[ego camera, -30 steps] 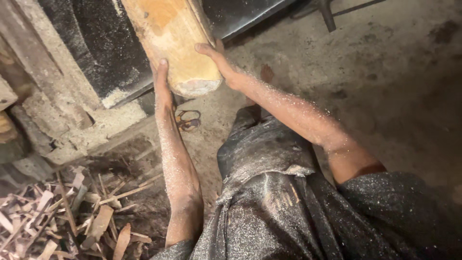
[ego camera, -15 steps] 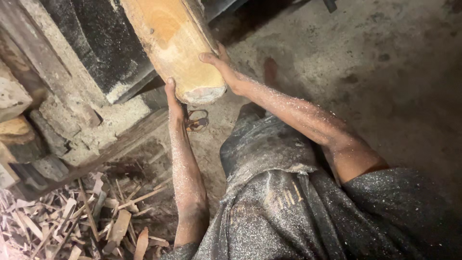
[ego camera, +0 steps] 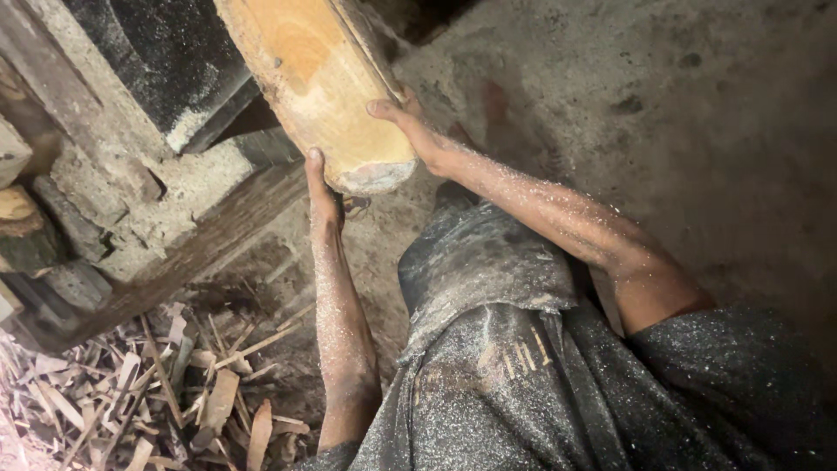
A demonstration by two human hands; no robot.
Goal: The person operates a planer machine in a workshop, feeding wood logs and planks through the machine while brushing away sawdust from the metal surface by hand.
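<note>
Wooden log (ego camera: 318, 83) top cut off; left hand (ego camera: 324, 194), right hand (ego camera: 410, 131) gripping.

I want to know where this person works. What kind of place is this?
Probably a sawmill or woodworking shed. Both hands, left hand and right hand, grip a big pale log, wood scraps pile on the floor, and sawdust coats the dark clothes.

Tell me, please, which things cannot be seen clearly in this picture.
Head view only:
- Log: far end cut off by the top edge.
- Left hand: its fingers hidden behind the log.
- Small object on the floor: mostly covered by the log, too small to identify.
- Wood scraps: cut off by the frame's lower-left edges.
</note>
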